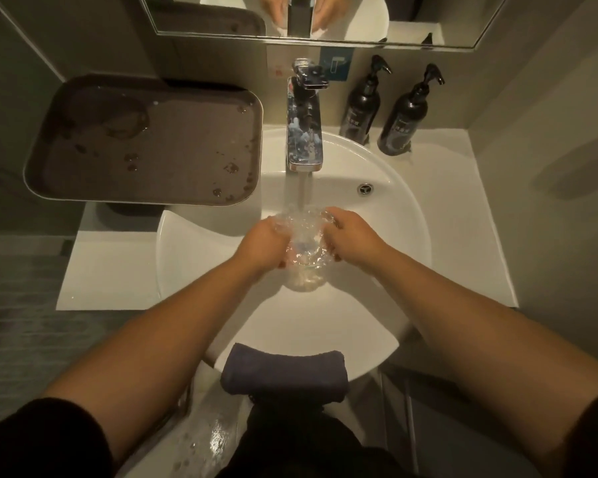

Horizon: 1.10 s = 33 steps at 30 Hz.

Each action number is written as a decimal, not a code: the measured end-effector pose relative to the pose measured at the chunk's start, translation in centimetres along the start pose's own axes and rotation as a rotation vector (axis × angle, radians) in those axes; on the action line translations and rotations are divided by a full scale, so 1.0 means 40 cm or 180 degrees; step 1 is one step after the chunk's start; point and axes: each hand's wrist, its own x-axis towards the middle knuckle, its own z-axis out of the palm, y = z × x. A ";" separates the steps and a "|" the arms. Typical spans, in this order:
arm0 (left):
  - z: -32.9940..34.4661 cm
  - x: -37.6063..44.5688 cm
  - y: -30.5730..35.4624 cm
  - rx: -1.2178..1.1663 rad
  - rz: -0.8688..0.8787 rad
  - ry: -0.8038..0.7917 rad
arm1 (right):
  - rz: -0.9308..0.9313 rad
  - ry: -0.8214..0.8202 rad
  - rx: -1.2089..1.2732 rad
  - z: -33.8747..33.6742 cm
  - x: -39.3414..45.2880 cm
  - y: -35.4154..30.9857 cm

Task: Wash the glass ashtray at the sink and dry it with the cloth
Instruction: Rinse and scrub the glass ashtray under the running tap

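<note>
The clear glass ashtray (304, 241) is held over the middle of the white sink basin (387, 215), right under the water running from the chrome faucet (304, 132). My left hand (261, 244) grips its left side and my right hand (354, 236) grips its right side. Water splashes over the glass and blurs its outline. A folded dark grey cloth (283, 374) lies over the basin's near rim, apart from both hands.
A wet dark tray (145, 139) sits on the counter left of the faucet. Two black pump bottles (361, 98) (406, 113) stand at the back right. A mirror (318, 19) hangs above. Water is spilled on the surface below the cloth.
</note>
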 end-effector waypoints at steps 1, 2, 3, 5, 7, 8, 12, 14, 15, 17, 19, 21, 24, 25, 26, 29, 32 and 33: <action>-0.017 0.014 0.005 0.0378 0.0024 -0.0081 | -0.0019 -0.0228 0.0073 -0.010 0.001 0.000; -0.026 0.026 0.012 0.0722 0.0054 -0.0117 | -0.0046 -0.0348 0.0146 -0.017 0.005 0.000; -0.028 0.034 0.021 0.0955 0.0128 -0.0059 | -0.0084 -0.0347 0.0213 -0.021 0.010 -0.004; -0.017 0.045 0.026 0.1231 0.0353 0.0356 | -0.0159 0.0001 0.0342 -0.016 0.021 -0.014; 0.014 0.036 0.020 0.0925 0.0420 0.0859 | -0.0046 0.0589 0.0644 0.009 0.025 -0.018; 0.034 0.028 0.015 0.0498 0.0361 0.0946 | 0.0098 0.0812 0.0836 0.027 0.025 -0.018; 0.048 0.016 0.001 -0.0148 0.0175 0.0603 | 0.0213 0.0821 0.0725 0.046 0.024 0.004; 0.015 0.031 -0.006 0.0192 0.0213 0.0362 | -0.0066 0.0428 0.0548 0.028 0.022 0.006; 0.000 0.041 -0.009 0.0434 0.0215 0.0265 | -0.0170 0.0228 0.0507 0.019 0.022 0.005; -0.019 0.056 -0.008 0.0936 0.0191 0.0100 | -0.0270 -0.0107 0.0365 0.003 0.027 -0.002; -0.018 0.055 0.001 0.1251 0.0215 0.0104 | -0.0279 -0.0258 0.0147 -0.009 0.036 -0.013; -0.009 0.056 -0.003 0.1379 0.0268 0.0448 | -0.0334 -0.0045 0.0037 -0.009 0.045 -0.022; 0.022 0.033 0.003 0.0553 0.0314 0.0920 | -0.0112 0.0721 0.0271 0.027 0.051 -0.026; 0.035 0.021 0.010 0.0136 0.0300 0.0952 | 0.0083 0.0818 0.0520 0.041 0.053 -0.024; 0.044 0.010 0.018 -0.0197 0.0264 0.0957 | 0.0268 0.0828 0.0706 0.052 0.053 -0.022; 0.036 0.014 0.014 -0.0226 0.0193 0.0664 | 0.0401 0.0616 0.0662 0.051 0.054 -0.006; -0.010 0.048 -0.004 0.0669 0.0063 0.0233 | 0.0119 0.0139 0.0212 0.023 0.057 -0.001; -0.024 0.055 -0.008 0.1008 -0.0005 0.0103 | 0.0062 -0.0090 0.0072 0.012 0.058 -0.004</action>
